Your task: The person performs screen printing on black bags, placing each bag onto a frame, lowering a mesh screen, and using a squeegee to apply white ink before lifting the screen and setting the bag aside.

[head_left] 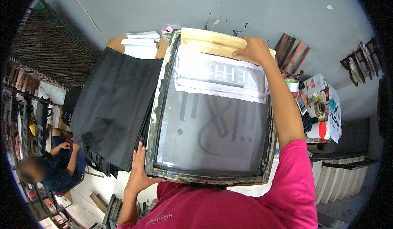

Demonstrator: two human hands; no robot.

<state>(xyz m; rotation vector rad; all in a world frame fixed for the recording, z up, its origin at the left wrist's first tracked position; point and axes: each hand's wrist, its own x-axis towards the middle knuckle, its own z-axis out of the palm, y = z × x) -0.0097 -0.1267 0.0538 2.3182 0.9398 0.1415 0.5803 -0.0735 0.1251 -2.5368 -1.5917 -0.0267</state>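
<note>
A screen printing frame [150,147] with paint-stained edges lies in front of me. Its mesh [192,134] carries large curved lettering and, toward the far end, a band bordered by white tape [223,90]. Across the far end rests a squeegee with a pale wooden handle [208,38]. My right hand [256,51] is closed around the squeegee's right end, thumb on the near side. At the frame's near left corner, my left hand [140,173] touches the edge with fingers stretched up along the side and thumb apart. What lies beneath the mesh is hard to make out.
Left of the frame is a thick stack of black fabric sheets [114,106], with white papers [141,44] behind it. Jars and tubs [317,108] crowd the right side. A person [65,159] sits at lower left beside metal racks [26,118]. A grey wall [163,7] stands behind.
</note>
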